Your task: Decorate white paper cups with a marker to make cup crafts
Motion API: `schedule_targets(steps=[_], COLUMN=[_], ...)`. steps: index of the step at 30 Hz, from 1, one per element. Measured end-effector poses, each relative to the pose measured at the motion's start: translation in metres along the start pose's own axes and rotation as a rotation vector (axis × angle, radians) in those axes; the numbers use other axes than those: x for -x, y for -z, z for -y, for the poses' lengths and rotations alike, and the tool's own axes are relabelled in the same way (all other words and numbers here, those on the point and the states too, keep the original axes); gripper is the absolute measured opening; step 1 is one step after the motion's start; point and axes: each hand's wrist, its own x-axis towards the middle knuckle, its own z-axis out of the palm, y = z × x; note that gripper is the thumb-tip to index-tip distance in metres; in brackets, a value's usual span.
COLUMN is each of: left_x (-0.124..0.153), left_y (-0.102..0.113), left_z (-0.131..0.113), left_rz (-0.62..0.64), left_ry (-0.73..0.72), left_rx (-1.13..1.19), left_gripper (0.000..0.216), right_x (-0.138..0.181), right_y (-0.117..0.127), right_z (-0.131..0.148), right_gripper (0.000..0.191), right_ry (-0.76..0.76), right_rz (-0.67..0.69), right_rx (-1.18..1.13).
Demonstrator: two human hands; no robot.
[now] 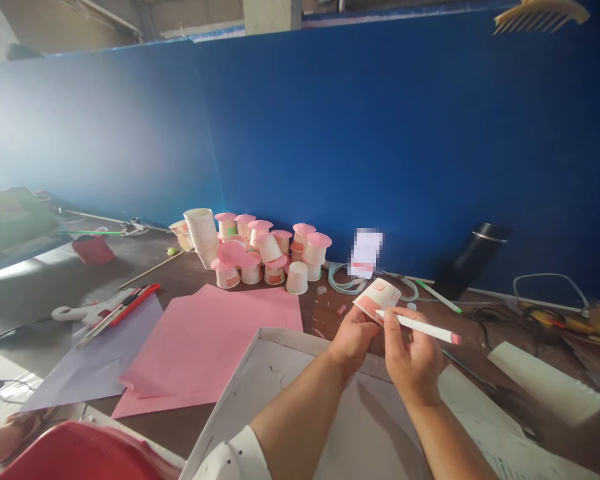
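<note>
My left hand (351, 337) is closed around a small white paper cup (377, 298) with red drawing on its side, held on its side above the table. My right hand (414, 353) grips a white marker with a pink end (420, 327), its tip touching the cup. Both hands hover over a shallow white cardboard tray (280, 373). Behind them stands a cluster of small paper cups topped with pink paper discs (270, 250) and a stack of plain white cups (203, 233).
A pink paper sheet (205, 347) and a lilac sheet (95, 360) lie at the left, with a glue gun (87, 310) and red-handled cutter (130, 303). Cables (347, 280), a green pen (437, 295), a black cylinder (473, 257) and a blue partition wall (380, 133) stand behind.
</note>
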Motion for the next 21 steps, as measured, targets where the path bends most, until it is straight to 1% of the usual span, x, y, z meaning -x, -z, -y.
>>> schedule_targets(steps=[7,12,16,21], left_x=[0.0024,0.0036,0.0038,0.0047], left_y=[0.0011,0.0002,-0.0007,-0.0027], left_z=[0.0005,-0.0001,-0.0003,-0.002], left_rz=[-0.009,-0.008,-0.025,-0.039], left_ry=[0.048,0.078,0.098,0.104], left_rx=[-0.036,-0.061,-0.067,-0.101], left_gripper=[0.054,0.053,0.054,0.053], right_x=[0.0009,0.0018,0.0015,0.001], right_y=[-0.0011,-0.0021,-0.0019,-0.0018], right_z=[-0.001,-0.0058,-0.0039,-0.0033], right_gripper=[0.019,0.016,0.015,0.017], right_ry=[0.011,0.004,0.006,-0.003], right_rz=[-0.044,-0.029,-0.003,-0.045], right_rx=[0.04,-0.014,-0.056,0.002])
